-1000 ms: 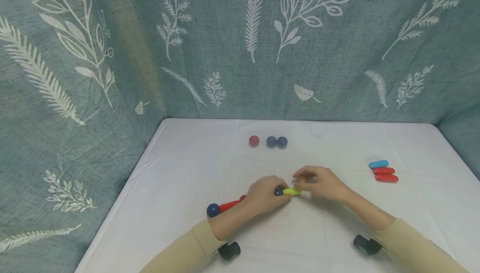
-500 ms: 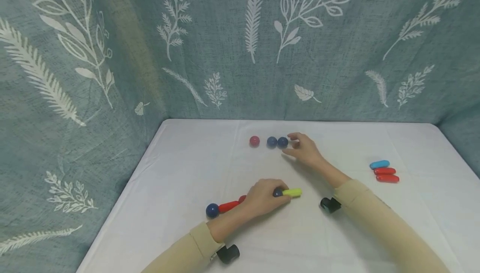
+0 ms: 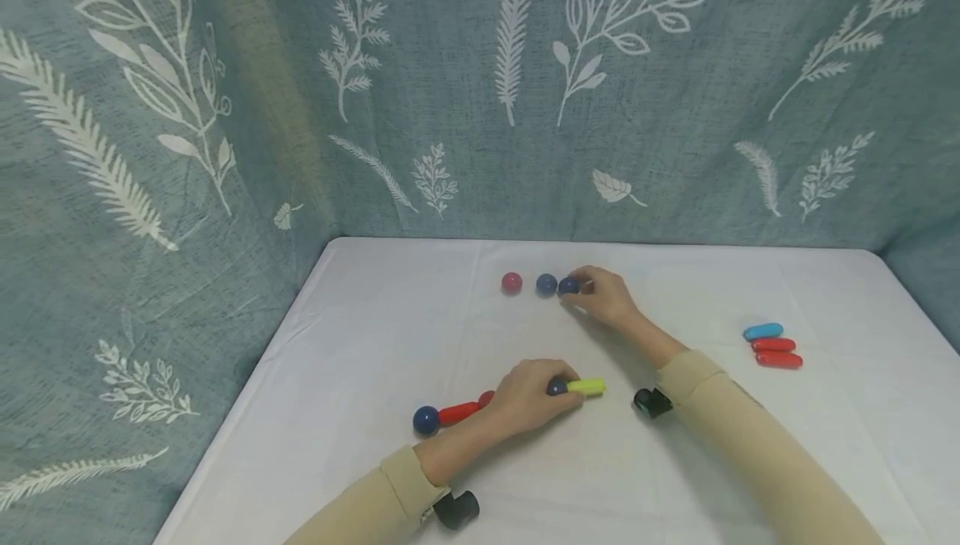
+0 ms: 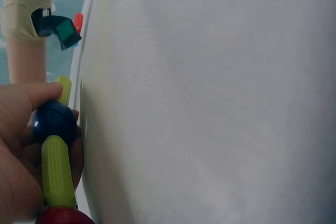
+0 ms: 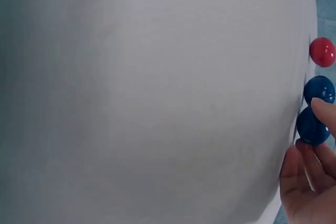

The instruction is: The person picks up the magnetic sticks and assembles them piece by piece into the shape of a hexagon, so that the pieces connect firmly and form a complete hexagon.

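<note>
My left hand (image 3: pixel 528 395) grips a chain of toy balls and rods near its right end. A blue ball (image 4: pixel 55 121) lies between thumb and fingers, with a ribbed yellow rod (image 4: pixel 58 174) on the near side and another yellow rod (image 3: pixel 588 387) on the far side. Behind the hand, the chain runs left through a red ball (image 3: pixel 486 398) and a red rod (image 3: pixel 457 413) to a blue end ball (image 3: pixel 426 420). At the back of the table, my right hand (image 3: pixel 606 298) pinches a blue ball (image 5: pixel 311 127) between thumb and fingers.
Beside the pinched ball sits another blue ball (image 3: pixel 546 284), with a loose red ball (image 3: pixel 512 282) farther left. On the right lie a blue rod (image 3: pixel 763 331) and two red rods (image 3: pixel 774 345). A patterned curtain (image 3: pixel 465 95) hangs behind the white table (image 3: pixel 390 320).
My right hand has left the yellow rod's end, moved to the back of the table and closed around the right-hand blue ball. My left hand keeps its hold on the chain.
</note>
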The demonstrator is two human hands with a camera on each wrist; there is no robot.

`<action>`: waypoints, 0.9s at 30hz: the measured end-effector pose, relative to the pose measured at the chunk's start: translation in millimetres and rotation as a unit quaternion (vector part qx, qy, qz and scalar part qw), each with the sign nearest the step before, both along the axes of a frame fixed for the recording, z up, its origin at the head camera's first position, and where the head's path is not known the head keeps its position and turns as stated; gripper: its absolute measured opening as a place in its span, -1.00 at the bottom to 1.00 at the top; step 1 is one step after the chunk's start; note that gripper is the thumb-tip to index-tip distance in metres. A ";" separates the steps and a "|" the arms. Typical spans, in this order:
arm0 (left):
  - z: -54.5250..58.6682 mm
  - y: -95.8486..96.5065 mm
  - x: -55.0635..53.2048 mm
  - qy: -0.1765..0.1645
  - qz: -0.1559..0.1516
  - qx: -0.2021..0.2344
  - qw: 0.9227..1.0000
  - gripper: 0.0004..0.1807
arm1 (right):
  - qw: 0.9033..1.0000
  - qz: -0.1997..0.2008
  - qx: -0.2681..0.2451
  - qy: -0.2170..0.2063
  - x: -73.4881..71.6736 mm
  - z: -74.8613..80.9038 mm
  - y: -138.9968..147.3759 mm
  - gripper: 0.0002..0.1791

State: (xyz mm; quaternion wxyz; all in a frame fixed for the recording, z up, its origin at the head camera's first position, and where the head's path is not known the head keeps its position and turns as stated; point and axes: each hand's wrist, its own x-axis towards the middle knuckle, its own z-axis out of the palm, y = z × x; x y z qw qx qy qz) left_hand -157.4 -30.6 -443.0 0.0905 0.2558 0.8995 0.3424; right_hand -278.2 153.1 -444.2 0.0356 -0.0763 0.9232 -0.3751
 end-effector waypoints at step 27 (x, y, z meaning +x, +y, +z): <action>2.9 -1.5 -2.3 0.014 0.001 0.024 1.000 -0.77 | 0.995 0.093 -0.020 -0.032 94.7 5.5 62.8 -0.51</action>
